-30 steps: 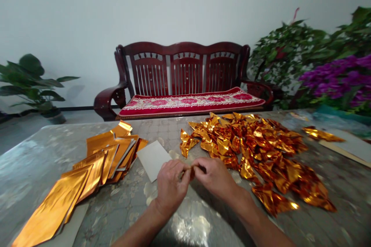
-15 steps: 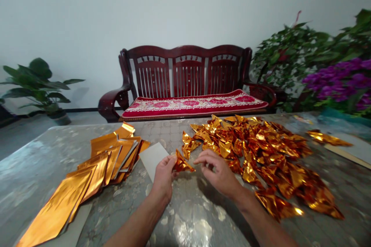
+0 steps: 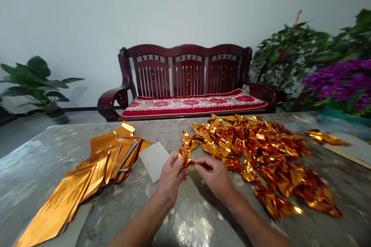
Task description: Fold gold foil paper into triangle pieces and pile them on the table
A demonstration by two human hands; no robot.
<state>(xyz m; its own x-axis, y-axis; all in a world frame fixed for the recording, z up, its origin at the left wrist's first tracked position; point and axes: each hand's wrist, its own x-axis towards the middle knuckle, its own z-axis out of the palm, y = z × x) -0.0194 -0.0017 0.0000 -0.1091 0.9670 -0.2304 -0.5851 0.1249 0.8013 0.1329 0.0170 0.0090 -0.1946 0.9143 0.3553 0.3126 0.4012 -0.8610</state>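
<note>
Between thumb and fingers, my left hand grips the near end of a folded gold foil paper piece. The thumb and forefinger of my right hand pinch the pointed right tip of that same piece. Just behind it lies another folded foil piece on the table. A large heap of folded gold foil pieces spreads out to the right of my right hand. Left of my left hand rests a pale sheet, its face plain, beside a fanned stack of flat gold foil sheets.
The table has a clear patterned cover. At its right side are one separate foil piece, a pale board and crumpled clear plastic. Beyond stands a dark red wooden bench, with plants and purple flowers at the sides.
My right hand has closed its fingers on the foil piece's tip; before, it was apart from it with fingers loose. My left hand has shifted slightly right with the piece.
</note>
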